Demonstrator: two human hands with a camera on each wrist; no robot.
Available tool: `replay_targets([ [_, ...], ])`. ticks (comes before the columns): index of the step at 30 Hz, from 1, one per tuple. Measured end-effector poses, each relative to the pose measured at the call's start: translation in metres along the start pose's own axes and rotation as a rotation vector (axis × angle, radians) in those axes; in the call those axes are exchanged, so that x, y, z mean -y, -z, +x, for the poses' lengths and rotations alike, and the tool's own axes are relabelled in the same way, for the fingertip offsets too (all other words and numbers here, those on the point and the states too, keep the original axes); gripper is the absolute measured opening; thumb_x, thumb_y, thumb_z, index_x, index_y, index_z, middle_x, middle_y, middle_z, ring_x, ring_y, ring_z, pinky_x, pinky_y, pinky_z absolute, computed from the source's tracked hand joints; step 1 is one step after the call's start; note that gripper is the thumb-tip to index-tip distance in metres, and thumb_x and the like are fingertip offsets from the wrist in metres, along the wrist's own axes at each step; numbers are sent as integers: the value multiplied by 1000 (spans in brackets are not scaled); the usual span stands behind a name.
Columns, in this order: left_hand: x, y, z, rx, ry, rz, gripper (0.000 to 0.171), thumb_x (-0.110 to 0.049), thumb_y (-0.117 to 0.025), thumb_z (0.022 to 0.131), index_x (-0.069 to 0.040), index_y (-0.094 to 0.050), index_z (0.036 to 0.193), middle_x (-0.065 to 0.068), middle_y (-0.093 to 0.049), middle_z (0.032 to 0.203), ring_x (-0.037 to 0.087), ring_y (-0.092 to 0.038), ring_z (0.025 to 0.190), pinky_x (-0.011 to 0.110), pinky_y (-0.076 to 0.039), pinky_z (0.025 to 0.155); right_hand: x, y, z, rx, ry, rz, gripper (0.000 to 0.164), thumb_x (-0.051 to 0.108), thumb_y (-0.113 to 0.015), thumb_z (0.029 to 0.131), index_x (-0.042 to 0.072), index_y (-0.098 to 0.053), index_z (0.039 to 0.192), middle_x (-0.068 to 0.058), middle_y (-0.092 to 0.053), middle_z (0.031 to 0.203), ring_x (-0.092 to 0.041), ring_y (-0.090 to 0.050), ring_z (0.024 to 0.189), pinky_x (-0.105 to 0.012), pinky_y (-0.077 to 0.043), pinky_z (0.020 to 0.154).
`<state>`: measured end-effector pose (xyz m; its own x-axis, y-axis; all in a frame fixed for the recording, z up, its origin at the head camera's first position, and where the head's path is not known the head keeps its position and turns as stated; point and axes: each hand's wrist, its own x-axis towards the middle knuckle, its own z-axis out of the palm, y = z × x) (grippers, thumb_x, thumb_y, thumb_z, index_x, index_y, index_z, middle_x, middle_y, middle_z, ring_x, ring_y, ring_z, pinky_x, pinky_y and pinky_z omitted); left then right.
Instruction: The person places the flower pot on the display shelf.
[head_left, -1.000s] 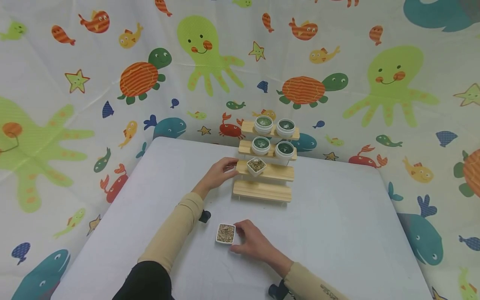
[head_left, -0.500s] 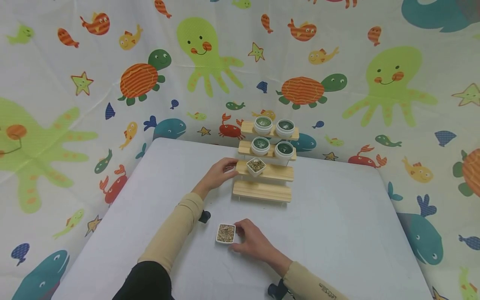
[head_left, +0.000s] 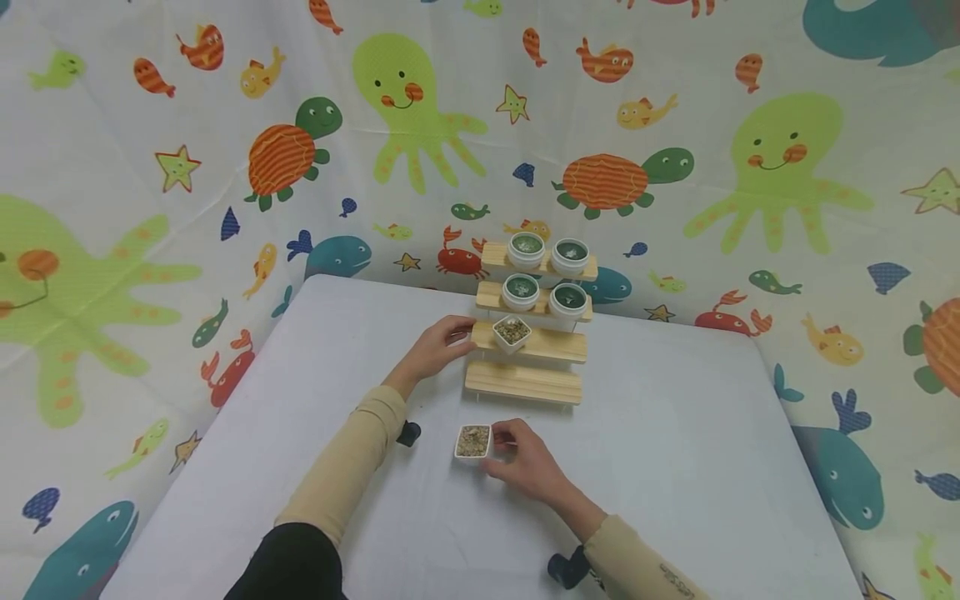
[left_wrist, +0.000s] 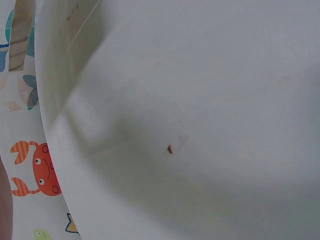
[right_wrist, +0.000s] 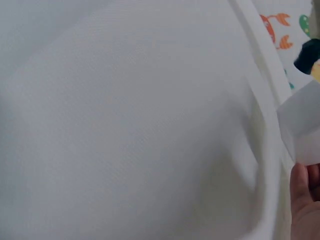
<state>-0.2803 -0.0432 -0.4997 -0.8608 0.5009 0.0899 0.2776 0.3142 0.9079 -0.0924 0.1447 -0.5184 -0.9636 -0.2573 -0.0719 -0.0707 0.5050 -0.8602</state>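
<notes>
In the head view, my right hand pinches a small square white bowl of brownish, crumbly bits by its right side, in front of the stand. The right wrist view has the plain white side of this bowl at its right edge, with my fingers against it. My left hand holds the left end of a four-tier wooden stand. Another square white bowl of similar bits sits turned cornerwise on the stand's second tier from the front.
Several round white bowls with dark green contents, such as one round bowl, stand on the two upper tiers. The front tier is bare wood. A white cloth covers the table; a sea-animal curtain hangs behind.
My right hand has shifted the square bowl forward and a little to the right, toward the stand. The left hand has stayed at the stand's left end.
</notes>
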Motion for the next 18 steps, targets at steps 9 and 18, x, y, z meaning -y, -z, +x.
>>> replay_targets([
  [9, -1, 0, -2, -9, 29, 56, 52, -24, -65, 86, -5, -47, 130, 9, -50, 130, 19, -49, 122, 24, -43, 105, 27, 36, -1, -94, -29, 174, 51, 11, -71, 78, -7, -49, 119, -17, -55, 112, -28, -55, 106, -36, -52, 95],
  [18, -2, 0, -2, -5, 34, 58, 51, -25, -65, 86, -6, -47, 130, 8, -50, 130, 18, -49, 121, 25, -43, 105, 10, 50, 12, -169, -80, 240, 54, 17, -74, 76, 3, -49, 121, -9, -53, 118, -21, -54, 109, -24, -50, 96],
])
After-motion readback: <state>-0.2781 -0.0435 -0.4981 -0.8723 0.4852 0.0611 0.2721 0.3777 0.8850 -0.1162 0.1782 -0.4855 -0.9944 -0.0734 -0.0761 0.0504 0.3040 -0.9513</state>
